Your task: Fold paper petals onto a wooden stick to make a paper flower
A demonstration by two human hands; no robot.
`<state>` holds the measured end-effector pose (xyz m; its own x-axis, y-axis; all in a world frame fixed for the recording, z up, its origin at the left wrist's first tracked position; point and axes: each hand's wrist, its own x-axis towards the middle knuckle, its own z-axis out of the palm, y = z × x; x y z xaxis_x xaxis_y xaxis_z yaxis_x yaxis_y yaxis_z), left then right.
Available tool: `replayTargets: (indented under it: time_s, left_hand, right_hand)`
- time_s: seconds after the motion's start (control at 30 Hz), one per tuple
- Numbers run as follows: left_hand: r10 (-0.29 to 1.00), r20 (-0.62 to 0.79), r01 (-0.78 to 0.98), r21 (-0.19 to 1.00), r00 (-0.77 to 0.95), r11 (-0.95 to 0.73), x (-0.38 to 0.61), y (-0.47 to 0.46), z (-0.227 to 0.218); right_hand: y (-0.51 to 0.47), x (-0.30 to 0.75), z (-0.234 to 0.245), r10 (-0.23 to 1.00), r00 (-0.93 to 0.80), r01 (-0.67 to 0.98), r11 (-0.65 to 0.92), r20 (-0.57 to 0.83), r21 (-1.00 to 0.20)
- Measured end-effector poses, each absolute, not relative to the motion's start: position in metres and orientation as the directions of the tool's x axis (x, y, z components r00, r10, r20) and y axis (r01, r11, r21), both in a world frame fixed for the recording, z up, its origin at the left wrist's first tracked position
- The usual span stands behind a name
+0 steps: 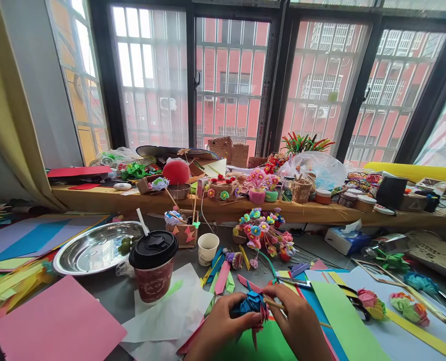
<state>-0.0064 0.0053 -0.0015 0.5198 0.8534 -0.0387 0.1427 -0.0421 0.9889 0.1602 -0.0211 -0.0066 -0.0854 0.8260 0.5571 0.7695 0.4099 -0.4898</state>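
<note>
My left hand (pixel 223 323) is closed around a folded paper flower (pixel 253 302), blue on top with pink paper below. Between the fingers of my right hand (pixel 298 313) is a thin wooden stick (pixel 275 304), its near tip close against the flower's side. Whether the tip enters the paper is hidden by my fingers. Beneath both hands lies a green paper sheet (pixel 271 343). Just past them are folded paper strips, among them a pink strip (pixel 223 277). Scissors (pixel 356 301) with black handles rest to the right, on coloured sheets.
A lidded cup (pixel 153 273) with a straw stands left, beside a steel dish (pixel 83 253) and a pink sheet (pixel 57 323). A paper cup (pixel 208 249) and crocheted flowers (pixel 258 230) are ahead. Finished paper flowers (pixel 409 307) lie right. Crafts crowd the windowsill (pixel 223 210).
</note>
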Motion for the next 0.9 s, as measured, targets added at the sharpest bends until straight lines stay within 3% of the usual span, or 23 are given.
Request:
replayTargets:
  time_s: [0.27,0.9]
  left_hand:
    - [0.840,-0.018,0.183,0.978,0.542,-0.097,-0.0067,0.0070,-0.0047]
    - [0.871,0.023,0.299,0.934,0.491,-0.194,-0.0065,0.0057,-0.0022]
  right_hand:
    - [-0.0196,0.1599,-0.0097,0.860,-0.022,0.723,0.366,0.510,-0.586]
    - [-0.0179,0.1575,-0.0149,0.804,-0.052,0.765,0.414,0.592,-0.494]
